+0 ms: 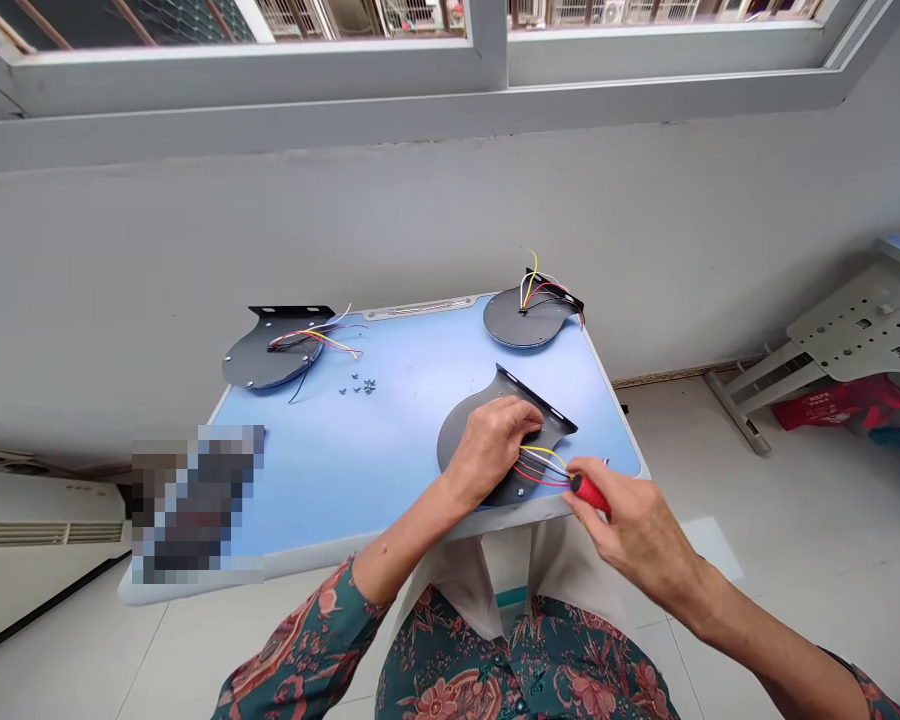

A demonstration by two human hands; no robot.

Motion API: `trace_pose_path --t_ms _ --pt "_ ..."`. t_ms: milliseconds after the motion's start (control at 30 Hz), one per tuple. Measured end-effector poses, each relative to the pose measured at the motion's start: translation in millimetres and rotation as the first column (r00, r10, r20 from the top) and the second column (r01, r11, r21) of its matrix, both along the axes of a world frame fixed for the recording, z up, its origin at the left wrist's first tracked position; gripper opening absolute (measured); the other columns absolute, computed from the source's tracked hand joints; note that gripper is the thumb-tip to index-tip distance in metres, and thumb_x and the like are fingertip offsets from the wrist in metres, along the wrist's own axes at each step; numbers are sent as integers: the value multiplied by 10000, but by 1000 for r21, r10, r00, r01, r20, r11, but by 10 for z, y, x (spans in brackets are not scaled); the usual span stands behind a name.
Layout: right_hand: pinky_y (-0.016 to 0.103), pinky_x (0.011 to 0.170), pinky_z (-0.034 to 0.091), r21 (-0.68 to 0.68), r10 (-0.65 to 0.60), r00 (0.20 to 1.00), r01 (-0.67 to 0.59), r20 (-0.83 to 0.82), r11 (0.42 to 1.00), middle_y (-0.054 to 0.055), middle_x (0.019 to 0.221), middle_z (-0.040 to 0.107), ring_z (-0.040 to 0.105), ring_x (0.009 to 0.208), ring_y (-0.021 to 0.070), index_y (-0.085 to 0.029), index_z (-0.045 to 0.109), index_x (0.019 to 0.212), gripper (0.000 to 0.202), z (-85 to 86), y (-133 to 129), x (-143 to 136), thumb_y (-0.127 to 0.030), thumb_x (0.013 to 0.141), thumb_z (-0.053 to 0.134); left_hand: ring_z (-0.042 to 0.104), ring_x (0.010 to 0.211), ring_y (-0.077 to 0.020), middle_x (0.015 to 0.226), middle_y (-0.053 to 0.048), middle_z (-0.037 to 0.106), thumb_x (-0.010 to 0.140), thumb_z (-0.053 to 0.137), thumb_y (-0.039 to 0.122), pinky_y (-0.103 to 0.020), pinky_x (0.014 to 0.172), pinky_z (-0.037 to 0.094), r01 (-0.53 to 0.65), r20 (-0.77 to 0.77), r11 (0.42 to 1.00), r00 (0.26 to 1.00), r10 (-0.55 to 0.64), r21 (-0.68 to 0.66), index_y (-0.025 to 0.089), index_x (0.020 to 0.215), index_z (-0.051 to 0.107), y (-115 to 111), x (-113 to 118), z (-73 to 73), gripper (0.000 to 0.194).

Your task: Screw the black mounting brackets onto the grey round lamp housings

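Observation:
The nearest dark grey round plate (461,425) lies on the blue table, its slotted black bracket (536,396) facing away to the right. My left hand (495,440) rests over this plate with thumb and fingers pinched near the bracket; whatever is between them is too small to make out. Yellow, white, black and red wires (544,462) run out from under that hand toward the right. My right hand (630,510) is closed around a red-handled screwdriver (591,494) at the plate's right side, its black end toward the wires. The screwdriver's shaft is not visible.
Similar plates with wires stand at the back left (270,355) and back right (521,318). Several small screws (367,386) lie mid-table. A blurred dark object (206,505) sits at the left edge of the blue table (330,480). A wall and window rise behind.

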State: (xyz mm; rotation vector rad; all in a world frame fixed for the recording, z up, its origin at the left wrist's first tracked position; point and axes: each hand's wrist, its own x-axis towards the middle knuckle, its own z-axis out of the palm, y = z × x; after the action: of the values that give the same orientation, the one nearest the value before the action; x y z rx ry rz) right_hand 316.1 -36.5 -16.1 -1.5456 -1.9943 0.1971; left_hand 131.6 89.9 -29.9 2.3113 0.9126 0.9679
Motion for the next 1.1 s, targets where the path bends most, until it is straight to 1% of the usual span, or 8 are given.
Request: trace_pose_path --t_ms 100,167,333,467,600,767,900,1100 --pt "272 568 418 -19 -238 970 237 -53 971 -22 617 663 573 492 149 -171 724 1065 222 44 233 168 -347 966 632 685 750 -145 824 -10 742 953 593 51 -252 690 520 -38 11 999 999 37 11 183 875 713 -51 8 -4 195" --pt "290 591 424 -87 -280 959 276 -32 957 -15 606 673 608 528 175 -197 763 1055 238 38 401 217 -375 933 662 676 743 -146 811 -9 731 957 605 56 -253 685 518 -68 10 997 998 68 44 181 887 711 -95 8 -9 179" --pt "326 796 485 -345 -200 975 154 -100 926 58 969 809 728 883 243 -238 794 1046 258 17 651 129 -367 893 632 654 755 -149 823 -15 717 966 613 60 -263 696 514 -102 11 990 995 101 99 173 911 694 -174 -17 5 150" --pt "328 719 442 -564 -322 921 148 -222 813 24 796 743 626 739 208 -237 766 940 298 87 717 85 -475 832 623 652 766 -142 846 -14 725 967 615 53 -255 704 520 -97 23 993 995 96 64 175 921 686 -180 -34 40 149" --pt "305 667 391 -698 -397 816 -11 -421 716 -26 719 620 512 692 159 -224 689 833 288 115 795 101 -499 753 660 657 764 -142 835 -10 723 960 619 43 -257 704 522 -137 33 990 990 136 31 176 913 683 -187 -27 50 155" --pt "300 670 398 -710 -545 655 18 -524 704 -29 743 618 511 694 142 -200 648 791 318 77 836 19 -462 642 750 658 754 -151 823 -16 720 968 605 56 -275 696 521 -181 28 983 983 180 17 171 905 683 -231 -2 44 153" --pt "292 595 378 -760 -630 566 7 -533 649 -41 650 577 480 603 130 -205 608 745 316 133 831 -39 -430 580 756 665 768 -150 833 -18 726 964 606 50 -275 702 529 -175 35 985 984 174 5 172 910 683 -257 4 42 154" --pt "272 563 334 -708 -480 805 109 -349 697 -28 640 596 458 594 130 -225 538 679 219 189 823 9 -357 668 713 658 768 -158 828 -27 721 986 582 81 -290 701 532 -158 0 987 987 158 37 184 897 673 -269 -5 33 164"
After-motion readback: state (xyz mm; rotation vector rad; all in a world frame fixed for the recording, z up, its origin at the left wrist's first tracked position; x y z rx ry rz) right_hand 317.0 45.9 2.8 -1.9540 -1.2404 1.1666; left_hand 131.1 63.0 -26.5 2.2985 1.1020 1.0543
